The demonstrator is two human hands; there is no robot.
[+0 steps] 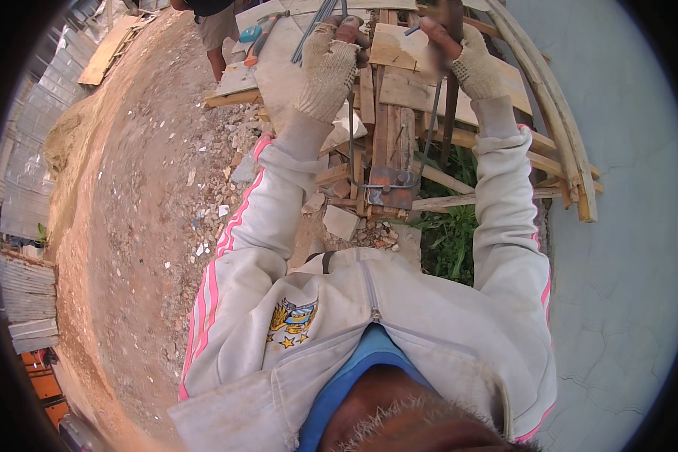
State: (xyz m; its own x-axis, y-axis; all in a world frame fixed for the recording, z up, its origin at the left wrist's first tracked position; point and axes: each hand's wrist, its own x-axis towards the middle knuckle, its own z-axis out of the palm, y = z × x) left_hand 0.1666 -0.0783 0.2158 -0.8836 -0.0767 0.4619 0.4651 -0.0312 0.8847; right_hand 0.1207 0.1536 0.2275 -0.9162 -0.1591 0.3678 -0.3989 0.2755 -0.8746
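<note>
My left hand (328,68) in a cream fingerless glove is closed round a thin steel rod (351,143) at the top centre. The rod runs down and bends across a rusty metal plate (390,196) on a timber beam (392,139), and another straight part rises toward the right. My right hand (467,64), gloved likewise, grips a dark metal bar (448,117) beside that part; the fingertips are blurred. Several loose rods (311,34) lie by my left hand. A teal tape measure (250,33) and an orange-handled tool (255,51) lie on boards at the upper left.
Long planks (576,162) lie at the right beside a grey concrete surface (618,264). Weeds (448,241) and rubble (341,222) are below the timber. A person's leg (215,56) shows at the upper left. A dirt path (135,188) and corrugated sheets (26,290) are on the left.
</note>
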